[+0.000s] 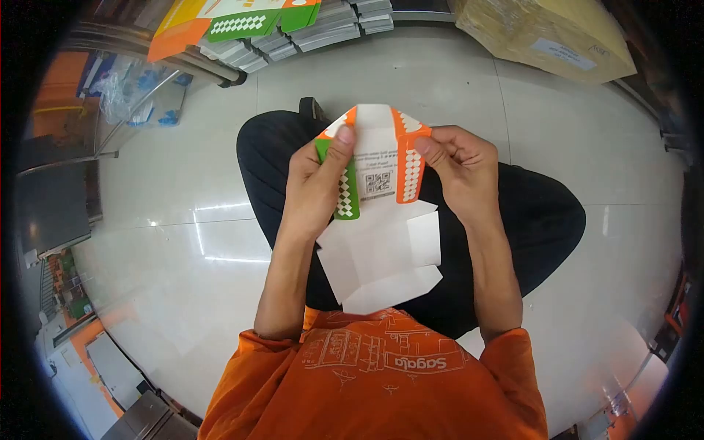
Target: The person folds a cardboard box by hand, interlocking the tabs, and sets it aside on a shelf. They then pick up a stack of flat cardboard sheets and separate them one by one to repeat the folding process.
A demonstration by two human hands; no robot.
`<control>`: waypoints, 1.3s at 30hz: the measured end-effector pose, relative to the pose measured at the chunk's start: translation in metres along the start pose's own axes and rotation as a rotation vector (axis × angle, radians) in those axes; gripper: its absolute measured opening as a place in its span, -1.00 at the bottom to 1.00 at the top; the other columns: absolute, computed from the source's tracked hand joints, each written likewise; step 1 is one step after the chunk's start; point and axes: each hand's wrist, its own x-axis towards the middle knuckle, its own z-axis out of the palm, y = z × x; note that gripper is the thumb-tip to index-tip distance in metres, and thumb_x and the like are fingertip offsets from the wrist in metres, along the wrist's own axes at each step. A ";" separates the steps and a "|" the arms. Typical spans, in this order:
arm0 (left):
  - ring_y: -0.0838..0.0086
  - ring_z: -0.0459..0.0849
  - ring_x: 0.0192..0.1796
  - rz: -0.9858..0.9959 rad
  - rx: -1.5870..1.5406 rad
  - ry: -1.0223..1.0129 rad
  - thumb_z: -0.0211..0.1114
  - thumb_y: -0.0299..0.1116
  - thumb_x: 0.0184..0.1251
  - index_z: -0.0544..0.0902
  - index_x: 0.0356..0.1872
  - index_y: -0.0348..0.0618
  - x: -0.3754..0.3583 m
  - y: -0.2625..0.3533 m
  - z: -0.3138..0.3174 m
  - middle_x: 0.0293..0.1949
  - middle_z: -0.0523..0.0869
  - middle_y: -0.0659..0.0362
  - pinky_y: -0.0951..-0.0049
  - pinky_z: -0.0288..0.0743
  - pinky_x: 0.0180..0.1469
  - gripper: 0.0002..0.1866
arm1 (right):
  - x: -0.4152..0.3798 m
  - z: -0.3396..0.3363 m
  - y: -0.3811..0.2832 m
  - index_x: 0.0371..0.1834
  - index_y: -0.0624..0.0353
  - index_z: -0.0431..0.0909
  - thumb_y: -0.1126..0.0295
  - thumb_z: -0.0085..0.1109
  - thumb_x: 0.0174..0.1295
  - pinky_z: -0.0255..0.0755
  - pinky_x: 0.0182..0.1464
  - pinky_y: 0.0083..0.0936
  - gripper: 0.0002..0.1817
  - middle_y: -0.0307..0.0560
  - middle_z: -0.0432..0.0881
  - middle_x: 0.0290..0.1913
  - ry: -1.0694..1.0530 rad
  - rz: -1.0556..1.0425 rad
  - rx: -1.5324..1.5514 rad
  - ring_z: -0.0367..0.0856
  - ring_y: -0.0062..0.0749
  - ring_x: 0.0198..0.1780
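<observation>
A partly folded cardboard box point(378, 253) lies over my lap, its plain white inside facing up. At its far end, two side flaps are folded inward, one green and one orange, both with white patterns. Between them a panel shows printed text and a QR code point(379, 183). My left hand point(319, 176) grips the green flap's side, thumb on top. On the other side, my right hand point(463, 169) pinches the orange flap between thumb and fingers. The fingers beneath the cardboard are partly hidden.
Stacks of flat cardboard point(315, 33) stand at the far side, with a green, orange and yellow sheet point(242, 22) on top. A plastic-wrapped carton point(550, 40) sits at upper right. Clear plastic bags point(139, 92) are at upper left. Tiled floor point(176, 169) surrounds my crossed legs.
</observation>
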 end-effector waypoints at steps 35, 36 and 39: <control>0.55 0.69 -0.26 0.331 0.092 0.142 0.26 -0.46 0.41 0.67 -0.15 -0.32 -0.045 -0.050 0.043 -0.28 0.75 0.18 0.54 0.52 -0.17 -0.86 | -0.017 0.007 -0.023 -0.28 0.37 0.63 0.50 0.34 0.23 0.56 -0.19 -0.61 -0.86 -0.03 0.70 -0.34 0.110 -0.025 -0.094 0.68 -0.56 -0.29; 0.52 0.69 -0.28 0.420 0.467 0.131 0.28 -0.40 0.40 0.68 -0.15 -0.26 -0.042 -0.048 0.040 -0.28 0.75 0.20 0.53 0.51 -0.21 -0.85 | -0.017 0.007 -0.024 -0.28 0.37 0.63 0.50 0.34 0.23 0.56 -0.19 -0.61 -0.86 -0.03 0.70 -0.34 0.112 -0.025 -0.096 0.68 -0.56 -0.29; 0.43 0.67 -0.32 0.599 0.877 0.248 0.33 -0.20 0.37 0.67 -0.12 -0.05 -0.034 -0.068 0.041 -0.24 0.72 0.24 0.48 0.48 -0.27 -0.79 | -0.017 0.005 -0.023 -0.25 0.40 0.61 0.53 0.33 0.21 0.56 -0.17 -0.61 -0.86 0.01 0.68 -0.23 0.027 -0.073 -0.178 0.68 -0.53 -0.23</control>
